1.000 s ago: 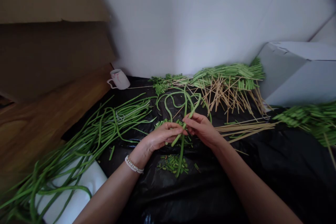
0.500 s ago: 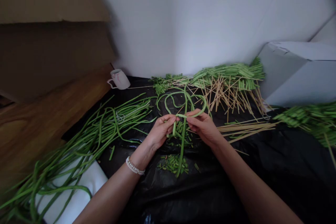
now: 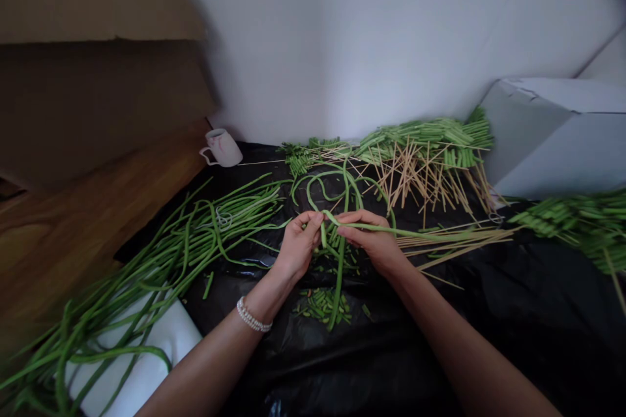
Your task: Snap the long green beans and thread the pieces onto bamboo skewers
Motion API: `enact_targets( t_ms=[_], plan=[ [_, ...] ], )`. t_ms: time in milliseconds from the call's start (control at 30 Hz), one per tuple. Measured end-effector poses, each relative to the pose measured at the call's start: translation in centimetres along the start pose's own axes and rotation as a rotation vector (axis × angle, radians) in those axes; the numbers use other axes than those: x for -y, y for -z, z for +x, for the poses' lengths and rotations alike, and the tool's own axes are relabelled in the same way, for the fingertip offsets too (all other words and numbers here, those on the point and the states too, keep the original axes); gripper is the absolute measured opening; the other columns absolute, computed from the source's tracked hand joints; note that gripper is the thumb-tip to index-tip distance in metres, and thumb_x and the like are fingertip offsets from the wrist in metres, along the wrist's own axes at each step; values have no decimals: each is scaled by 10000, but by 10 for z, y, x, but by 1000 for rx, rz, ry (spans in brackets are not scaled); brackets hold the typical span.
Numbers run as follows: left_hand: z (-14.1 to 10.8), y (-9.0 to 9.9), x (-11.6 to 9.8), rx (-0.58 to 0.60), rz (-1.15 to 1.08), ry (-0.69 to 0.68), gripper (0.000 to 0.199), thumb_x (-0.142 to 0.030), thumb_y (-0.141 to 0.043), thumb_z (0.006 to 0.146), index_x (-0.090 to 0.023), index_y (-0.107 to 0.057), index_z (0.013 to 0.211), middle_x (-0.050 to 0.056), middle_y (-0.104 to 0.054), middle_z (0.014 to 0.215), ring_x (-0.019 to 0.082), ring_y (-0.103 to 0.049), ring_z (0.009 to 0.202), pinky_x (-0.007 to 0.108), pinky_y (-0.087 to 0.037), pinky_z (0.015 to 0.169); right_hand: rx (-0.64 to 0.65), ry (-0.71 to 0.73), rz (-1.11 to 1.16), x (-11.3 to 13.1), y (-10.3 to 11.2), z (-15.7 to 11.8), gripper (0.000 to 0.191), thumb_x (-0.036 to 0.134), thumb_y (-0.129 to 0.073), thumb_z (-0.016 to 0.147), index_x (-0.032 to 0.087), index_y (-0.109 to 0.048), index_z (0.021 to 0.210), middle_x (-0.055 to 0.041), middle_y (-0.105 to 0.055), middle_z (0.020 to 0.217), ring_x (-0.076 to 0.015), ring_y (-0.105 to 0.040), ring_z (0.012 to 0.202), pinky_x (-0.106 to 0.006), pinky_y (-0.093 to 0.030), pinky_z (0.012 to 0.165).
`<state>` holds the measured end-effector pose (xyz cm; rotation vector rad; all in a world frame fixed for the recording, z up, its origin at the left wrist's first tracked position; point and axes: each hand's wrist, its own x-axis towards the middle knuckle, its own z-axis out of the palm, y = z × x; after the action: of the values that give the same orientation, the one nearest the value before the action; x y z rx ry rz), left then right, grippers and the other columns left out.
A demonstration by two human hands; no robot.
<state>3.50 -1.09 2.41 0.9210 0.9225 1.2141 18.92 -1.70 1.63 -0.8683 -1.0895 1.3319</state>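
Between my two hands is one long green bean point(image 3: 411, 231), bent near its end, with its long tail stretching right past my right hand over the sticks. My left hand point(image 3: 299, 241) pinches it by the bent end, thumb and fingers closed. Close by, my right hand point(image 3: 374, 234) has thumb and fingers pressed together on it. Under the hands lie another loose long bean point(image 3: 340, 273) and a small heap of cut bean pieces point(image 3: 325, 306). Beyond them, more long beans point(image 3: 313, 179) curl on the black plastic sheet point(image 3: 391, 345).
At left, a big bunch of long beans point(image 3: 190, 241) lies partly over a white surface point(image 3: 171, 339). A mug point(image 3: 223, 148) stands behind it. Skewered bean pieces point(image 3: 430, 137) are stacked by the wall, with loose skewers point(image 3: 460, 244) in front. Another green pile point(image 3: 587, 225) and a white box point(image 3: 557, 130) are at right.
The bean's loop beyond my right hand has gone; that length now points out to the right. Both hands stay nearly in place, still gripping the bean.
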Motion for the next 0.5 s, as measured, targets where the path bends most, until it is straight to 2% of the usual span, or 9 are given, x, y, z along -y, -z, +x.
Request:
enact_targets(
  t_ms=[67,133,200,300,367,433,500],
  plan=[
    [0,1,0,0,-21,12,361,-453,-776,719,-124,-625,735,-101,-330,450,28,-216,422,190,-172,441,16,22,-32,0,-1,0,147,279,-821,638,219,-744,747,-40,-748,931,-166,-647,788,-255,-466,593],
    [1,1,-1,-2,-26,19,350,-437,-783,714,-119,-638,738,-101,-324,442,28,-216,422,188,-167,438,24,42,-67,-1,-1,0,143,272,-822,641,217,-748,751,-41,-751,921,-169,-652,804,-265,-479,626],
    [1,1,-3,24,-28,37,342,-423,-788,712,-110,-671,786,-100,-321,438,29,-216,421,185,-157,434,28,44,-92,-3,0,-1,149,273,-824,648,216,-749,763,-25,-744,851,-140,-631,717,-256,-469,609],
    [0,1,-6,130,-58,85,349,-397,-777,734,-102,-709,909,-96,-328,450,29,-228,425,172,-160,432,22,-7,-77,-5,1,-2,165,301,-823,665,215,-741,778,20,-682,668,-91,-539,548,-225,-404,509],
    [1,1,-6,184,-82,104,339,-374,-761,758,-102,-713,955,-89,-340,460,28,-243,430,160,-175,432,16,-44,-38,-6,1,-2,182,320,-825,666,211,-730,776,39,-631,587,-82,-504,505,-213,-360,469],
    [3,2,-6,182,-106,93,306,-344,-744,781,-97,-711,959,-86,-341,463,27,-260,432,146,-198,432,14,-64,-8,-5,2,-2,203,332,-830,658,205,-721,772,45,-603,558,-80,-487,491,-208,-334,451],
    [6,5,-7,130,-163,62,261,-299,-738,788,-92,-702,944,-89,-333,473,22,-266,427,132,-217,426,13,-69,-10,-4,2,-2,220,339,-835,648,197,-717,768,44,-588,547,-80,-478,489,-208,-324,448]
  ],
)
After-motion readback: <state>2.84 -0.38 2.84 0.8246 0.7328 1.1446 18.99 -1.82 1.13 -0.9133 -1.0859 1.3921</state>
